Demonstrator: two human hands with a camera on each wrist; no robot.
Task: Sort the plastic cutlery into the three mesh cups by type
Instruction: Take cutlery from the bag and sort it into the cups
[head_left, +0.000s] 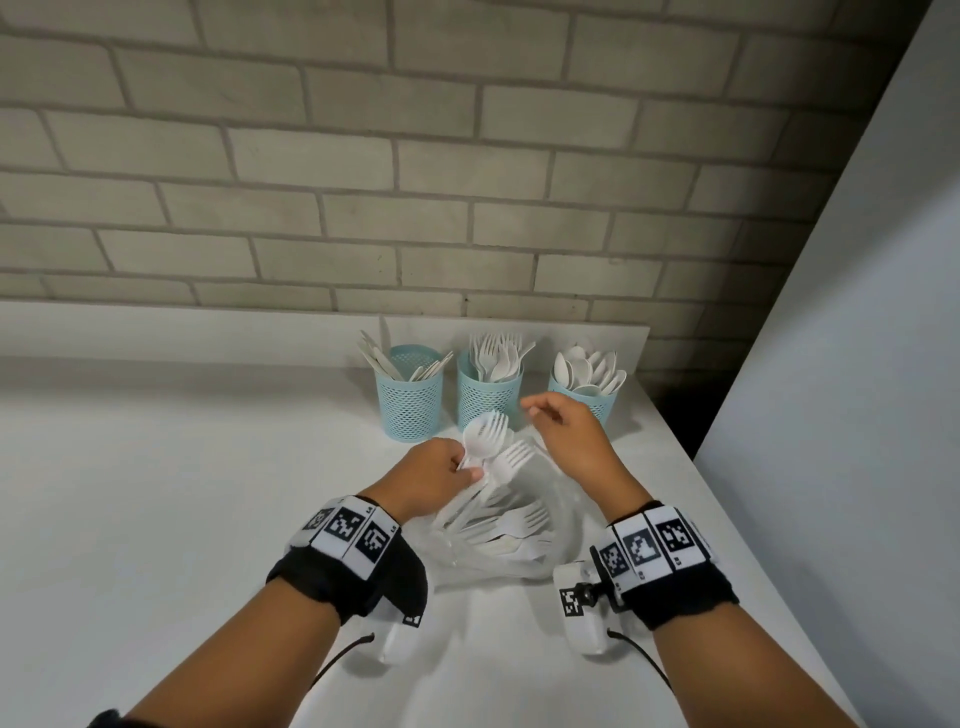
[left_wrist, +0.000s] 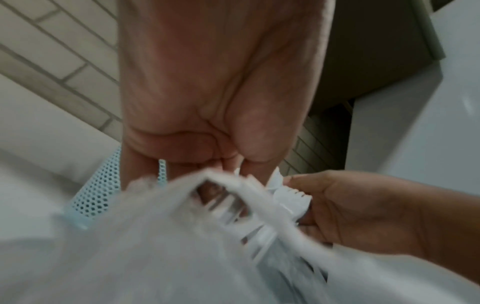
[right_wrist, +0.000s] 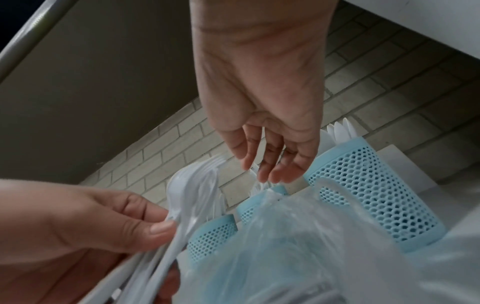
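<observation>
Three blue mesh cups stand in a row at the wall: the left cup holds knives, the middle cup forks, the right cup spoons. My left hand grips a bunch of white cutlery by the handles, with a spoon and fork heads sticking up in front of the middle cup. In the right wrist view its thumb pinches the handles. My right hand hovers beside the bunch with relaxed fingers, holding nothing. More forks lie in a clear plastic bag.
The white table ends at a brick wall behind the cups. A white panel rises along the table's right edge. The crumpled bag lies between my wrists, just in front of the cups.
</observation>
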